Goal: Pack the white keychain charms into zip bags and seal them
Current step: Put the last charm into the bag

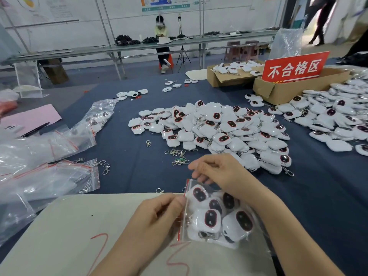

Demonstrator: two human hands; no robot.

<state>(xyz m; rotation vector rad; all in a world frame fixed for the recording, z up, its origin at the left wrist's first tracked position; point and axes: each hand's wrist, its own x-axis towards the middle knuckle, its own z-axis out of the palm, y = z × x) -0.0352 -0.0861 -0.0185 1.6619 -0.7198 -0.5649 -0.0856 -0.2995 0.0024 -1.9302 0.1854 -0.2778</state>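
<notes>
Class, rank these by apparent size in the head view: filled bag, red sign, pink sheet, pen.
Largest: filled bag, though it is nearest the camera.
Next: red sign and pink sheet, too alike to rank.
Smallest: pen.

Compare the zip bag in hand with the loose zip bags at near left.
The held bag bulges with white charms; the loose bags lie flat and look empty. The held bag is pinched by the left hand and right hand; the loose bags lie untouched. Both are clear with a red strip.
</notes>
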